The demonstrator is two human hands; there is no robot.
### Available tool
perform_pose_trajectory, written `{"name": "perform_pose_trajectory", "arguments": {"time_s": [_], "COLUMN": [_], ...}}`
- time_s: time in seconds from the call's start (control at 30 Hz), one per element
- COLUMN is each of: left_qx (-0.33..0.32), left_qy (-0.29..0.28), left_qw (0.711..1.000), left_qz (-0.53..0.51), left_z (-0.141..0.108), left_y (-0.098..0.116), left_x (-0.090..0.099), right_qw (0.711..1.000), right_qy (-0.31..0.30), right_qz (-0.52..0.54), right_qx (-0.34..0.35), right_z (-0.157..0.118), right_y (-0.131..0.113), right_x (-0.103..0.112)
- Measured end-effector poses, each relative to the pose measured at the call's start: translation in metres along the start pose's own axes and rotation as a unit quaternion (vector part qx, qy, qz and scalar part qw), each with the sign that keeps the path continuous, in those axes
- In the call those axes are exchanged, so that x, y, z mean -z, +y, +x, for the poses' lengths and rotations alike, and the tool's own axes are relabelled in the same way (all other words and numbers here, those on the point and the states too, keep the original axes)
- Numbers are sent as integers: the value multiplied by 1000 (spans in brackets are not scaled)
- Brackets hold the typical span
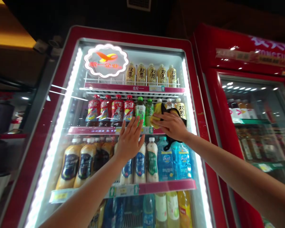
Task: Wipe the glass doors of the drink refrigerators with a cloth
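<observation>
My left hand (129,141) is open wide, fingers spread flat against the fridge's glass door (71,107). My right hand (172,125) is closed on a yellow sponge (155,122) and a black cloth (173,142), holding them to the glass just right of my left hand. Behind the glass door stand blue bottles (173,161), red bottles (111,110) and, higher up, a row of tea bottles (150,74) beneath a lit sign (106,60). Beyond the glass door, to the right, is a second red fridge (247,57). From here, the sponge could slip if it's wet, and pushing too hard could shift the door and knock bottles inside.
</observation>
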State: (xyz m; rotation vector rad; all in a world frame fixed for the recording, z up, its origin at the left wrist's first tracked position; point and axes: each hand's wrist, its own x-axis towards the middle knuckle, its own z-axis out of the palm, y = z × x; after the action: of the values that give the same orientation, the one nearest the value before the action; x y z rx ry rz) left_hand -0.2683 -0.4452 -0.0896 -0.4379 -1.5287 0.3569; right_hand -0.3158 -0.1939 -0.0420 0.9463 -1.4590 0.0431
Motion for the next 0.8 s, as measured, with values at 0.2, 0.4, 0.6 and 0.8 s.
{"name": "perform_pose_trajectory", "arguments": {"time_s": [0.2,0.4,0.6,0.8], "left_qx": [12,10,7,-54], "left_qy": [9,-12,-28,-36], "left_qw": [1000,1000,1000,997], "left_qz": [-7,-4,-1,43], "left_z": [-4,-12,-29,-49], "left_y": [4,-11,-84,-161], "left_x": [-4,6,35,65], "right_qw": [980,986,998,971], "right_qy": [145,63,-19,137], "right_qz": [6,5,51,21], "right_qx": [-140,-157,6,-192], "right_z": [37,92,32,81], "right_y": [35,-43,-35,-9], "right_x": [-9,-36,-17,-30]}}
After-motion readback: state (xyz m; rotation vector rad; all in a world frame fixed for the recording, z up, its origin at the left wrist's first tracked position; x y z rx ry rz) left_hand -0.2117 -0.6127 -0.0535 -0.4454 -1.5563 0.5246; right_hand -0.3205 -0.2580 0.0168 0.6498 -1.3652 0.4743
